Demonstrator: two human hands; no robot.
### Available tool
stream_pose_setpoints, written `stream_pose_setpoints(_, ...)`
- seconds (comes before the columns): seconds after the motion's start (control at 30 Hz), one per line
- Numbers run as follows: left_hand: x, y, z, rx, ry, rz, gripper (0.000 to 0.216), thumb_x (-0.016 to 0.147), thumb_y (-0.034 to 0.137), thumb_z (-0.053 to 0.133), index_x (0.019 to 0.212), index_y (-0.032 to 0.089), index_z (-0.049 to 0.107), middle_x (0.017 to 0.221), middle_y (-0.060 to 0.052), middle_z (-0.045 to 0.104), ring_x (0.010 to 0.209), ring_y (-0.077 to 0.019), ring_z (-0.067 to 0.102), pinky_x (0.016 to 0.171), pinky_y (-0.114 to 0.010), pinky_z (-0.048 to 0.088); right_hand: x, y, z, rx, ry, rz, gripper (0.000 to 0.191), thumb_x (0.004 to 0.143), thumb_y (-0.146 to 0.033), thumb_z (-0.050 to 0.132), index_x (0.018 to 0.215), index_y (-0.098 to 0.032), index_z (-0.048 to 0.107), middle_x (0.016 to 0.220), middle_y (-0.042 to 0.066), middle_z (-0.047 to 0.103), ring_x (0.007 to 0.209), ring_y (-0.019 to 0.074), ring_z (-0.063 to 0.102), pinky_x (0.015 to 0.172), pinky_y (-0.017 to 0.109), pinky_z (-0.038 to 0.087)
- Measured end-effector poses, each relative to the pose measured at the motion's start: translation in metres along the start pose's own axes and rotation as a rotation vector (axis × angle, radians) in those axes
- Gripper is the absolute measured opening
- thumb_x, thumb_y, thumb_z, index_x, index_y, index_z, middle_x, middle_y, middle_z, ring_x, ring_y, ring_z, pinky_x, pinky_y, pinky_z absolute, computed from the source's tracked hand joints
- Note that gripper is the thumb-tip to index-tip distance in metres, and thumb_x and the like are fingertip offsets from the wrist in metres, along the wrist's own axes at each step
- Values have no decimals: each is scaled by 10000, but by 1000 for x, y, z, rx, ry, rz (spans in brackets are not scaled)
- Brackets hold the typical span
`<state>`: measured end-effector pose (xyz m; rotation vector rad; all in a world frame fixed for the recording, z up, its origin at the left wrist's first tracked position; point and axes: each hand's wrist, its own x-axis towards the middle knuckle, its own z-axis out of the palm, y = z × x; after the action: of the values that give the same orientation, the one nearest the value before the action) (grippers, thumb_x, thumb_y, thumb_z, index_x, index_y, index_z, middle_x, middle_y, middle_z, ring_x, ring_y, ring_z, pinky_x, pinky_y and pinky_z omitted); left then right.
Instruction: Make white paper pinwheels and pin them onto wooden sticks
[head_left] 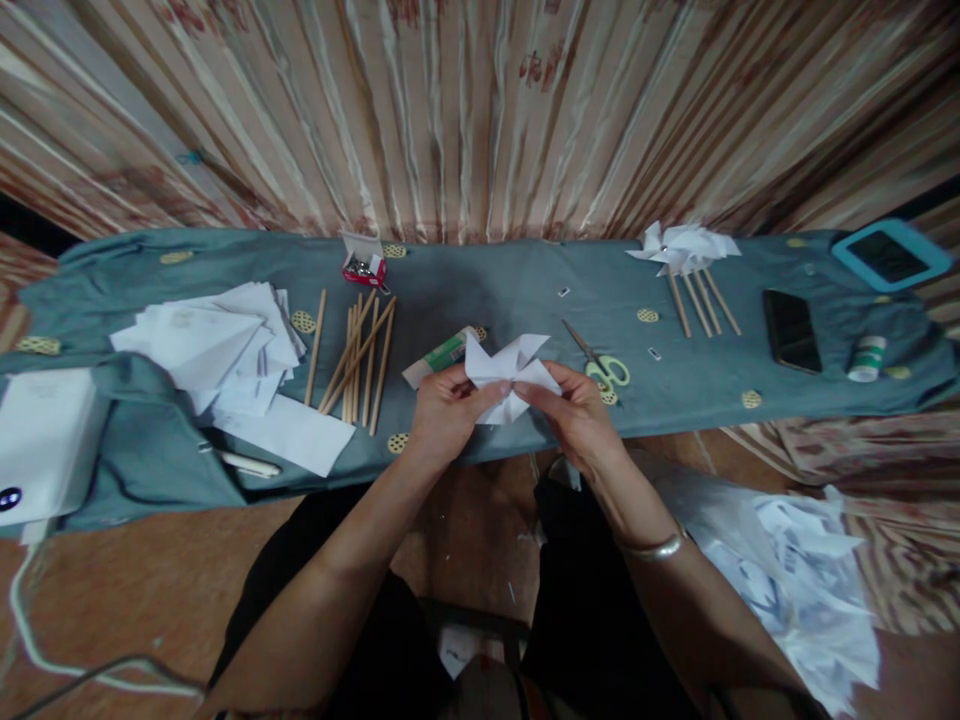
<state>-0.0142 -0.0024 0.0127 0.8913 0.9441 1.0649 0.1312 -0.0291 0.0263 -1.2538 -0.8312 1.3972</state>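
A folded white paper pinwheel [504, 372] is held above the front edge of the grey-blue cloth [495, 290]. My left hand [448, 410] pinches its left side with closed fingers. My right hand [577, 408] pinches its right side, a silver bangle on that wrist. Just behind the paper lies a green-and-white glue stick [441, 356]. Green-handled scissors [604, 367] rest to the right of my right hand. Several wooden sticks [357, 355] lie to the left.
A pile of white paper sheets [225, 355] lies at left beside a white box [45, 440]. A red pin box [364, 263] stands at the back. Finished pinwheels on sticks [686, 255], a black phone [791, 330], a tablet [891, 255] and a small bottle [868, 358] are at right. Paper scraps [802, 590] fill a bag on the floor.
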Motion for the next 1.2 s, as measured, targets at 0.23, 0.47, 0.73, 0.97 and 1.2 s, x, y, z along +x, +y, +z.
stream_pose_setpoints(0.23,-1,1,1,-12,15,-14,305,542,364,882,723,160,744,723,-16,737,638,-149,637,631,-284,523,-1,0,2,23,-18,36,256,584,-367,856,753,-218,734,666,-39,711,576,125,585,613,261,460)
stream_pose_setpoints(0.47,-1,2,-1,-1,19,-19,299,551,357,878,727,158,741,741,-23,742,658,-153,644,657,-291,523,-2,-8,0,66,-64,57,264,569,-393,865,705,-216,725,633,-38,699,581,122,590,588,237,451)
stream_pose_setpoints(0.73,-2,4,0,-13,-21,-42,307,523,326,886,746,161,755,744,-17,753,641,-151,649,650,-290,536,0,-7,-2,69,-90,91,264,542,-354,889,676,-201,721,612,-35,689,572,114,581,579,227,431)
stream_pose_setpoints(0.97,-2,5,1,-31,-30,-48,283,529,309,874,735,157,752,729,-5,749,626,-139,644,640,-276,537,0,-6,-2,10,-81,58,263,545,-339,890,658,-192,704,598,-49,660,553,89,521,549,217,375)
stream_pose_setpoints(1.2,0,1,-2,-16,-38,-25,304,529,341,880,730,156,745,703,-5,732,614,-146,638,622,-288,535,1,-4,-4,-40,-76,43,281,547,-375,892,667,-204,705,596,-46,648,573,110,536,558,232,399)
